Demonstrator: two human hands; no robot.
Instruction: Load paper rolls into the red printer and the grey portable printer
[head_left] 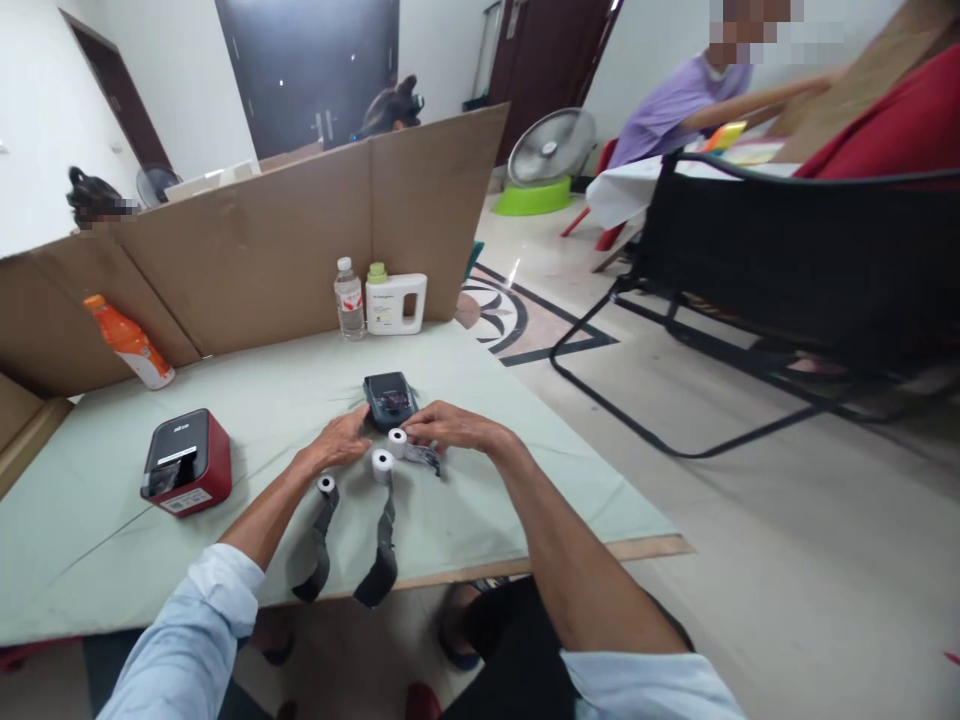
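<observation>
No legible text; labels on jug (396, 303), bottle (349, 299) blurred

printer screen (391, 400) unreadable, label text (384, 312) tiny

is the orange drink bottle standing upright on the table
No, the orange drink bottle lies tilted against the cardboard screen at the far left of the table, not upright.

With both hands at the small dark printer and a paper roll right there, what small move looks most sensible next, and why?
Probably seat the paper roll in the dark printer. The right hand rests on that roll just in front of the printer, and the left hand touches the printer's near corner. Two other rolls lie apart, tails hanging over the table edge.
</observation>
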